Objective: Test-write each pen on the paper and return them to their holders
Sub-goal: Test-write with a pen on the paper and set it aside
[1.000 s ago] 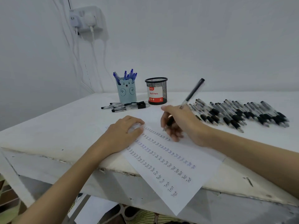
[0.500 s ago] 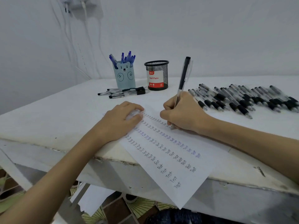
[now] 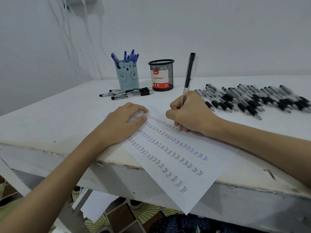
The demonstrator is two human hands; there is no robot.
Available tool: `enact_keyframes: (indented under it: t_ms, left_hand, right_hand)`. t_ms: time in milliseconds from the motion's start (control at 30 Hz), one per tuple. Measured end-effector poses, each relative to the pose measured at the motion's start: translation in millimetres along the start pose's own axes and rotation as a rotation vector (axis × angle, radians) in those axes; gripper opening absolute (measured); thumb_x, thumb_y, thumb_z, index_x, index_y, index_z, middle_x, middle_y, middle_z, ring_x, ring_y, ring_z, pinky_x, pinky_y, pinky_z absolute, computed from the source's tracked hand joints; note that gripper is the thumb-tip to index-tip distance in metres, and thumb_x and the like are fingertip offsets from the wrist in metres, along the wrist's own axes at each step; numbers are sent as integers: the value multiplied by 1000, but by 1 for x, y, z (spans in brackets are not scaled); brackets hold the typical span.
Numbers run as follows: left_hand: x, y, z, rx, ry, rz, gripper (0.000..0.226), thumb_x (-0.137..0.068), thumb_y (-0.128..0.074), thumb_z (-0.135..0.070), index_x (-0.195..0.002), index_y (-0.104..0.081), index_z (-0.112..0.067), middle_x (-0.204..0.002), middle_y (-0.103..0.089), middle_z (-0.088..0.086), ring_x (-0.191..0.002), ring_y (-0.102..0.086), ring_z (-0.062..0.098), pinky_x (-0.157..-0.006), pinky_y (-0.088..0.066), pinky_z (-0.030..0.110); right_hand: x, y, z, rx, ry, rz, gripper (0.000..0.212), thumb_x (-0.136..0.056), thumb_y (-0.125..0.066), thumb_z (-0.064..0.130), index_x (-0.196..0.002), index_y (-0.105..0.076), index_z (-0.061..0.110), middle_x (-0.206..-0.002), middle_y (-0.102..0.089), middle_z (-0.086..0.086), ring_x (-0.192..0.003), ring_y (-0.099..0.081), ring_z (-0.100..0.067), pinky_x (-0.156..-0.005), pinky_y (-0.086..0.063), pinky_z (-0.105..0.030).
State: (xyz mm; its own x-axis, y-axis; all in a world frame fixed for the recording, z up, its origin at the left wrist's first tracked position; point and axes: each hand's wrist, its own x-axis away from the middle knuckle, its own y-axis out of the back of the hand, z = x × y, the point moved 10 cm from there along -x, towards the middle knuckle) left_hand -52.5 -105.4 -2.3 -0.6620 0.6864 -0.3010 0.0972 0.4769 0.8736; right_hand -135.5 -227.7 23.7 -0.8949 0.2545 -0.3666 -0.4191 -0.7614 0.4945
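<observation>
Barely shifted, right hand [image 3: 190, 113] writes with pen [image 3: 189, 76] on paper [image 3: 193, 174].

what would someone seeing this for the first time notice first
Most likely the right hand at the centre, gripping a black pen with its tip on the paper, which overhangs the table's front edge and carries rows of the repeated word "Test". The left hand rests on the sheet's top left. To the right lies a long row of black pens.
</observation>
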Motion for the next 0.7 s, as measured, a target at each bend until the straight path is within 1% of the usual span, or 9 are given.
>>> enact_keyframes:
  t_ms: [67, 167, 267, 333, 400, 467, 533, 600, 700]
  left_hand:
    - [0, 0, 0, 6, -6, 0, 27, -97, -45, -38, -122, -54, -34, -129, -48, -11, -122, -41, 8, -105, -30, 33]
    - [0, 0, 0, 1, -1, 0, 28, -97, -44, -37, -123, -54, -33, -129, -48, -10, -122, -41, 8, -105, -30, 32]
    - [0, -1, -1, -3, -7, -1, 29, -96, -45, -38, -123, -54, -33, -129, -48, -10, -122, -41, 8, -106, -30, 34]
    - [0, -1, 1, 2, 1, 5, 32, -94, -44, -46, -122, -54, -34, -129, -48, -11, -122, -41, 8, -106, -31, 35]
    - [0, -1, 1, 5, 7, 12, 42, -86, -38, -53, -121, -54, -35, -128, -48, -12, -122, -41, 7, -107, -31, 36]
    - [0, -1, 1, 4, -4, 4, 35, -92, -41, -48, -121, -54, -35, -129, -48, -11, -122, -41, 8, -107, -31, 37]
    - [-1, -1, 2, -2, -5, -3, 30, -95, -43, -43, -122, -54, -34, -128, -48, -11, -122, -41, 8, -107, -30, 37]
    - [0, -2, 1, -2, -2, 4, 39, -89, -39, -52, -121, -54, -35, -127, -48, -13, -122, -41, 7, -107, -30, 36]
    - [-1, -1, 1, 8, 7, 8, 51, -79, -34, -54, -121, -54, -35, -128, -48, -13, -122, -41, 8, -107, -31, 37]
  right_hand:
    - [1, -1, 1, 14, 6, 2, 48, -75, -49, -7, -39, -25, 14, -48, -30, -9, -27, -41, -8, -31, -27, -13]
    - [1, -1, 1, 11, -3, 10, 48, -74, -49, -7, -38, -26, 14, -45, -32, -8, -27, -39, -11, -31, -26, -13]
    - [2, -1, 0, 6, -14, 10, 46, -76, -49, -7, -40, -27, 12, -49, -32, -10, -24, -39, -5, -32, -27, -14]
    - [1, 1, -1, 3, -22, -6, 46, -76, -49, -6, -41, -27, 12, -47, -30, -8, -26, -42, -4, -32, -28, -14]
    - [1, 1, -1, 8, -24, -7, 46, -76, -49, -7, -41, -27, 13, -43, -28, -6, -25, -42, -4, -31, -27, -13]
    - [1, 0, -1, 22, -25, -4, 47, -77, -50, -6, -41, -26, 13, -45, -28, -7, -24, -42, -4, -30, -26, -13]
    - [2, 1, -1, 17, -38, -3, 46, -77, -50, -5, -41, -27, 12, -45, -33, -8, -23, -40, -5, -30, -25, -12]
    - [2, 3, -3, 4, -54, -15, 46, -77, -50, -5, -40, -29, 12, -43, -40, -9, -22, -37, -7, -30, -23, -10]
    - [1, 4, -5, 10, -53, -38, 47, -76, -50, -6, -39, -28, 13, -37, -38, -2, -24, -39, -9, -30, -24, -10]
